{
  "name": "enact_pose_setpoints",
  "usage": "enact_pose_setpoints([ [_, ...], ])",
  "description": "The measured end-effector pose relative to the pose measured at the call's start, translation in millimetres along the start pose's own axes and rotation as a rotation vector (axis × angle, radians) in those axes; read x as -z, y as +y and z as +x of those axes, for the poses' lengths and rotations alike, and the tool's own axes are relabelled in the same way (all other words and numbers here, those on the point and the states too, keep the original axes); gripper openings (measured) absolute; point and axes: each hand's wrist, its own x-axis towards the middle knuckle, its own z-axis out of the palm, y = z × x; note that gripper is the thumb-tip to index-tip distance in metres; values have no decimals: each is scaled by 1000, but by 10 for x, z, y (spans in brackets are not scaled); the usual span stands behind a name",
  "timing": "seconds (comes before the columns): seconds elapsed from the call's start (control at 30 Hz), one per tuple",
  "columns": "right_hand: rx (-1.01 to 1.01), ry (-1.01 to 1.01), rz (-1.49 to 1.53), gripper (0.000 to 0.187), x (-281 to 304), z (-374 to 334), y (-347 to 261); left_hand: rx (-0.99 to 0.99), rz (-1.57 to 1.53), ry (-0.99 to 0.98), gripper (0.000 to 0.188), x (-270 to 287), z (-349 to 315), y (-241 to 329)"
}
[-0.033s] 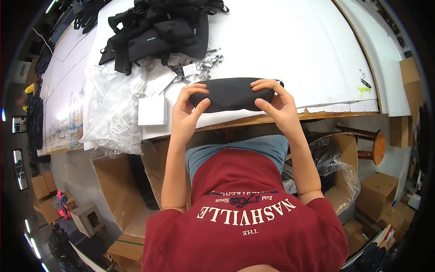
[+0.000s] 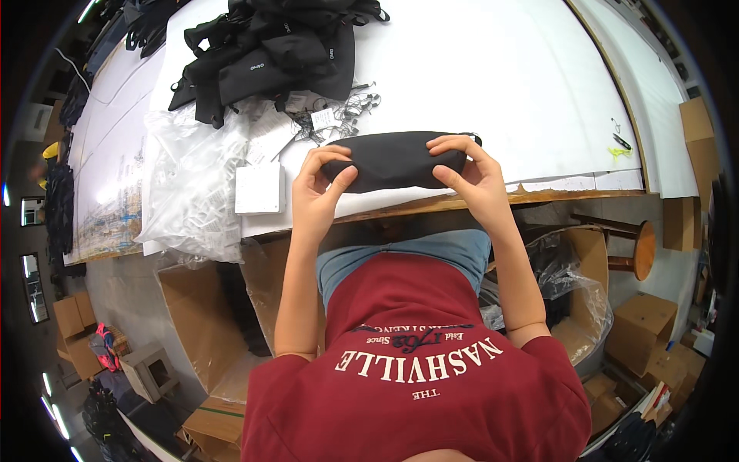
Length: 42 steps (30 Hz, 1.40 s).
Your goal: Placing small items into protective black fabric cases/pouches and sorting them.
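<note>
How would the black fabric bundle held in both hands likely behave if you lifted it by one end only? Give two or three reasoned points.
The black fabric bundle would probably droop, since it is soft cloth and the left hand and right hand support it at both ends. It looks light, being gripped mostly by fingertips. Its rolled shape might loosen or unroll once one hand lets go.

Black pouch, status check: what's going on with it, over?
Left hand and right hand both grip the black pouch, one at each end. Pouch held above the table edge. Clear plastic bags lie left, not obstructing.
</note>
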Motion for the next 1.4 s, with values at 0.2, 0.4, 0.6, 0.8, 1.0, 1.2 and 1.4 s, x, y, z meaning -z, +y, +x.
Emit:
enact_pose_setpoints([
  [0.2,-177,180,-112,17,15,40,101,39,51,273,13,-189,-19,69],
  [0.4,-230,188,22,18,121,121,88,166,-135,141,23,-125,54,116],
  [0.6,133,712,-141,23,290,558,184,-122,112,-27,23,-143,6,536],
  [0.8,-67,584,-543,56,495,944,1208,-638,-764,-443,43,-809,-138,1739],
  [1.0,137,590,-555,61,318,690,1321,-586,-841,-643,25,-277,-31,1760],
  [1.2,115,592,-579,55,387,639,1309,-521,-737,-270,27,454,37,1567],
  [1.4,81,567,-700,55,269,681,1278,501,1297,443,24,3449,364,-66],
])
